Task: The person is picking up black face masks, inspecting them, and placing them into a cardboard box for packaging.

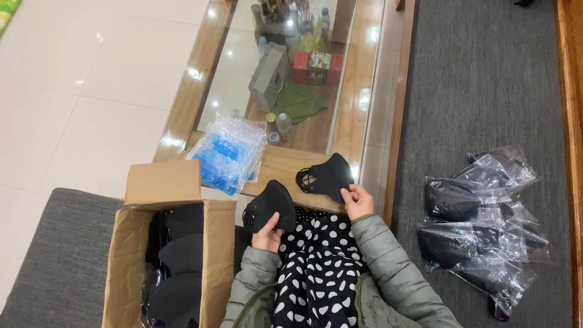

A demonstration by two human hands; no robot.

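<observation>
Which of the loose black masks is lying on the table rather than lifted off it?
The black mask by the right hand rests on the table; the other mask is gripped in the left hand.

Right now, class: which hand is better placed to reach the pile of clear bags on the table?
The left hand. Holding one black mask, it sits nearer the clear bags; the right hand, with another mask, is farther right.

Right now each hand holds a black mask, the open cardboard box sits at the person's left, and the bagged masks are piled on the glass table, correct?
Not quite. The head view shows the bagged masks piled on the grey seat cushion at the person's right, not on the table. The rest stands.
</observation>
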